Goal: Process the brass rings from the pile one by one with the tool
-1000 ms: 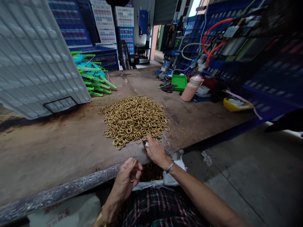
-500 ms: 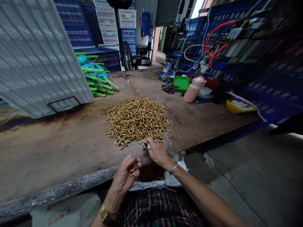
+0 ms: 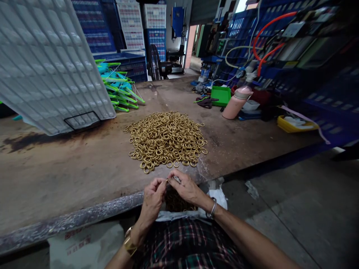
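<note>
While the fingertips meet over the bench (image 3: 84,172) edge in head view, left hand (image 3: 153,195) pinches what looks like a brass-coloured ring (image 3: 167,180), mostly hidden; right hand (image 3: 187,187) grips a small pale item (image 3: 177,179). Ring pile (image 3: 166,138) straight ahead, roundish, no long axis; right hand nearer.

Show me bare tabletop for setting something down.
Left of the ring pile, between the white crate and near table edge; right of the pile, nearer than the pink bottle. Crowded: around that bottle and the green tray.
</note>
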